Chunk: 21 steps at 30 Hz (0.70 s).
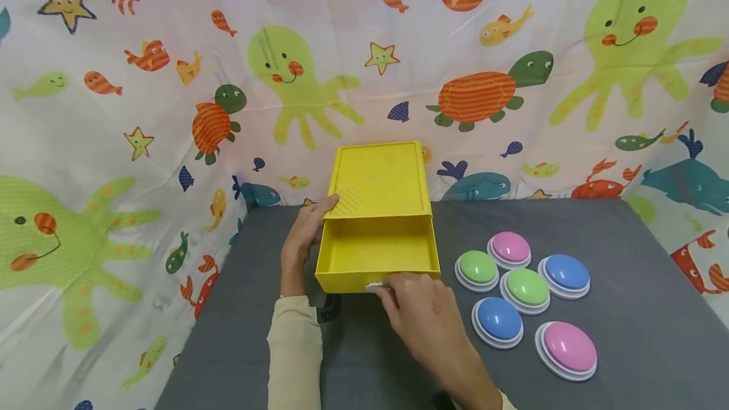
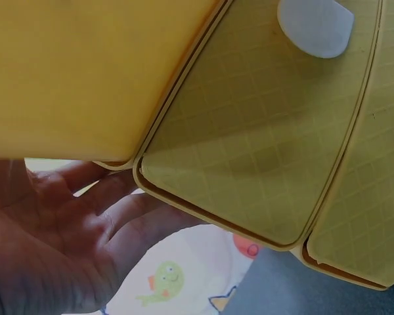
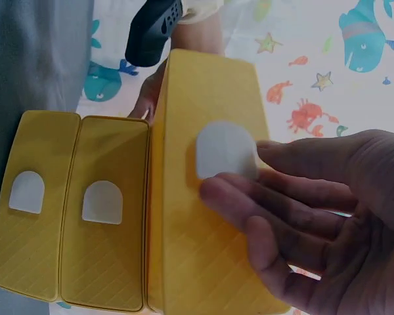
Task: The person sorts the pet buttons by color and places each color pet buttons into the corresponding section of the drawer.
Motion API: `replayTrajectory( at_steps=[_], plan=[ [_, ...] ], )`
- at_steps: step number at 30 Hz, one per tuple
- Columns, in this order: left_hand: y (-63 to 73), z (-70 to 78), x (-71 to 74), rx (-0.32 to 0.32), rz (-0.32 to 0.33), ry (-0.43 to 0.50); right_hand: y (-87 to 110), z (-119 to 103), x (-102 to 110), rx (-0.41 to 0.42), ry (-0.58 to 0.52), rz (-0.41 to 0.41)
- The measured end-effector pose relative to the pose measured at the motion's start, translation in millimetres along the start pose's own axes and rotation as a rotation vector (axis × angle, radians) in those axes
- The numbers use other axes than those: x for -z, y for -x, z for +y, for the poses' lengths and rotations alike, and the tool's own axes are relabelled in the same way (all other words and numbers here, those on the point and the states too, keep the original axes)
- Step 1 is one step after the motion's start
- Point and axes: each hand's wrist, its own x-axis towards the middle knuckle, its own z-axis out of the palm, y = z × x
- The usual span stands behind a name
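Observation:
A small yellow drawer cabinet (image 1: 380, 176) has its top drawer (image 1: 378, 248) pulled out, and the visible drawer floor is bare. My right hand (image 1: 427, 318) pinches the white handle (image 3: 224, 151) on that drawer's front between thumb and fingers. At the cabinet's left side, my left hand (image 1: 304, 236) rests with its fingertips up at the top edge. In the left wrist view, the left hand's fingers (image 2: 148, 223) stretch fairly straight along the cabinet's side. Two lower drawers (image 3: 105, 216) are closed, each with a white handle.
To the right on the grey table (image 1: 239, 334) lie several round push buttons: pink (image 1: 510, 247), green (image 1: 478, 267) and blue (image 1: 499, 319), on white bases. A white curtain (image 1: 353, 100) printed with sea animals hangs close behind the cabinet and along the left.

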Motion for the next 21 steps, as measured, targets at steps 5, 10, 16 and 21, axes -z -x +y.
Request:
replayTrajectory(
  at_steps=[5,10,16,21],
  plan=[
    [0.5,1.4,0.8,-0.005,0.016,-0.021,1.6,-2.0,-5.5,0.003,-0.013,0.08],
    [-0.2,0.4,-0.8,0.005,0.001,-0.016,5.9,-1.9,-8.0,0.004,-0.04,0.145],
    [0.3,-1.0,-1.6,0.021,0.008,-0.01,11.1,1.8,9.6,0.049,-0.209,0.236],
    [1.4,-0.8,-3.0,0.023,0.016,-0.025,-0.1,32.1,39.3,0.076,-0.34,0.413]
  ],
)
